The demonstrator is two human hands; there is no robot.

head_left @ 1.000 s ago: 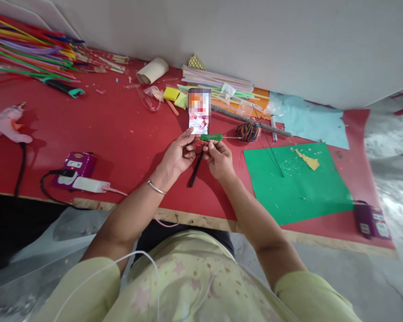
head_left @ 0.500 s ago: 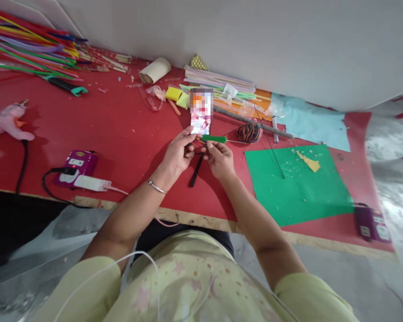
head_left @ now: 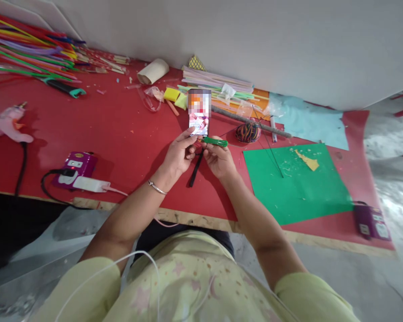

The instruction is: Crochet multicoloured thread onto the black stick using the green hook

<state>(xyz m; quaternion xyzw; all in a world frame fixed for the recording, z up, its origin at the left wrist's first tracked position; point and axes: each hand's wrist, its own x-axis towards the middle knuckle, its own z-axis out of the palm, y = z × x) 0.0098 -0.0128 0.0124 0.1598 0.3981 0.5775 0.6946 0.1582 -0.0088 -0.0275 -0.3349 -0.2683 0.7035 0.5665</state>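
Observation:
My right hand (head_left: 219, 157) is closed on a green-handled tool (head_left: 215, 142), its handle pointing right. My left hand (head_left: 179, 154) is closed, with small dark and orange yarn-like strands at its fingertips; their exact shape is too small to tell. Both hands nearly meet just below a lit phone (head_left: 199, 114). From between them a black strip (head_left: 196, 171) hangs down toward me. Right of the phone lies a ball of multicoloured yarn (head_left: 247, 133).
On the red table (head_left: 121, 120) are a glue gun (head_left: 8, 125), a purple power socket (head_left: 76, 167), a green sheet (head_left: 295, 188), a long stick (head_left: 235, 116), a cardboard tube (head_left: 153, 71) and straws (head_left: 218, 78). Pipe cleaners (head_left: 27, 49) lie at the far left.
The green handle has tilted slightly, its right end lower, and my right fingers have shifted beneath it. The whole view has moved slightly.

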